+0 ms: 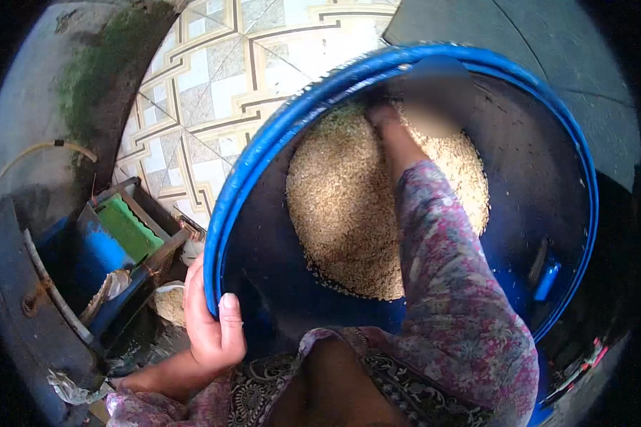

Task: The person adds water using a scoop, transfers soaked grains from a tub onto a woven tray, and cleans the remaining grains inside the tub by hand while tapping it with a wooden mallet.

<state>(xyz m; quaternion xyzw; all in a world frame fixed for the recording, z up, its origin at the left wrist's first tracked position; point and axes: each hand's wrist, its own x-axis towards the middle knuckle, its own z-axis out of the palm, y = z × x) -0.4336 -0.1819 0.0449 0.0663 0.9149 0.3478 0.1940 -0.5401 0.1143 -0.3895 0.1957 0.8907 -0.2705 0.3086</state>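
Note:
A big blue barrel (278,135) stands in front of me, its bottom covered with pale grain (342,206). My left hand (210,320) grips the barrel's near left rim, thumb over the inside edge. My right arm, in a floral sleeve, reaches deep into the barrel. My right hand (386,119) is down at the far side of the grain, touching or buried in it. Whether its fingers hold anything I cannot tell; a blurred patch sits just beside it.
A patterned tiled floor (214,85) lies to the upper left. A wooden crate (132,228) with green and blue things stands left of the barrel, beside a small bowl of grain (169,302). A curved concrete wall (28,128) runs at far left.

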